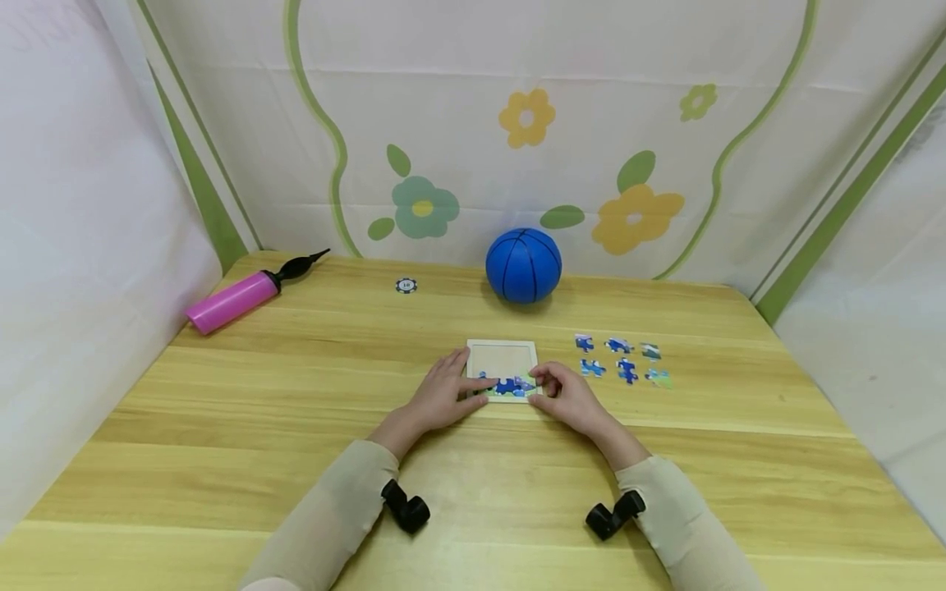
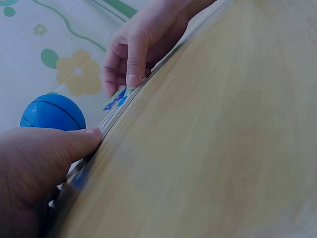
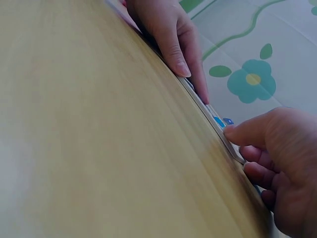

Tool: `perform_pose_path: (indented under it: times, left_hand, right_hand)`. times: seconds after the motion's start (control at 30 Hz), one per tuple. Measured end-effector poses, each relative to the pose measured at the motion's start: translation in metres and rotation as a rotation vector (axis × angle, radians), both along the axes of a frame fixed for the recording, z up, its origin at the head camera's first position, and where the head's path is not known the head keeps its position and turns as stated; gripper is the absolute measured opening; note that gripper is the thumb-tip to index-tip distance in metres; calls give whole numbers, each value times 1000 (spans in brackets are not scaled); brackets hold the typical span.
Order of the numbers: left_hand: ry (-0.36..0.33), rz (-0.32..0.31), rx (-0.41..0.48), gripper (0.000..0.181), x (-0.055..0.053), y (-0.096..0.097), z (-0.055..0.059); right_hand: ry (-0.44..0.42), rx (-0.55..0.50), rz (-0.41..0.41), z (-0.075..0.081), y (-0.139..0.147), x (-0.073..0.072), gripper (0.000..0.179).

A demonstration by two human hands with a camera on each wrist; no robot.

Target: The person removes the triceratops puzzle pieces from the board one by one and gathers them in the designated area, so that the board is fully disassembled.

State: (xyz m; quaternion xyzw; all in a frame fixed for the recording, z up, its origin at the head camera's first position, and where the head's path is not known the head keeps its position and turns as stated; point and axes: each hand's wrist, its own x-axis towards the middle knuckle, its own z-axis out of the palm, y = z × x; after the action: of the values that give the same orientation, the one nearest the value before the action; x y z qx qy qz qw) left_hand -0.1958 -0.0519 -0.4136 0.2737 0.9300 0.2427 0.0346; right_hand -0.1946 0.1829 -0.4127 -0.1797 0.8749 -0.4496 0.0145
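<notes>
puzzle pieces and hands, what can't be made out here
Head view: the left hand covers part of the placed jigsaw pieces in the wooden puzzle frame.
Head view: print on the six loose jigsaw pieces is too small.
Left wrist view: the edge-on angle hides most of the placed pieces; the left edge cuts off the left hand.
Right wrist view: the right edge cuts off the right hand.

Mostly blue, perhaps green-flecked puzzle pieces [image 1: 506,387]; pale cream frame [image 1: 501,342]

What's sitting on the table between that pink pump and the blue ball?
The head view shows one small round chip lying between the pump and the ball, with bare tabletop on either side.
</notes>
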Motion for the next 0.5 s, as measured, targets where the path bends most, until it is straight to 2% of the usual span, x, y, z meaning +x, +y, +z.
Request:
perform_pose_path:
  times: [0.33, 0.5]
  left_hand:
    - [-5, 1, 2, 36, 0, 0, 0]
    - [0, -1, 9, 36, 0, -1, -1]
  right_hand:
    - [-45, 42, -32, 4, 0, -1, 28]
    - [-98, 6, -53, 10, 6, -1, 30]
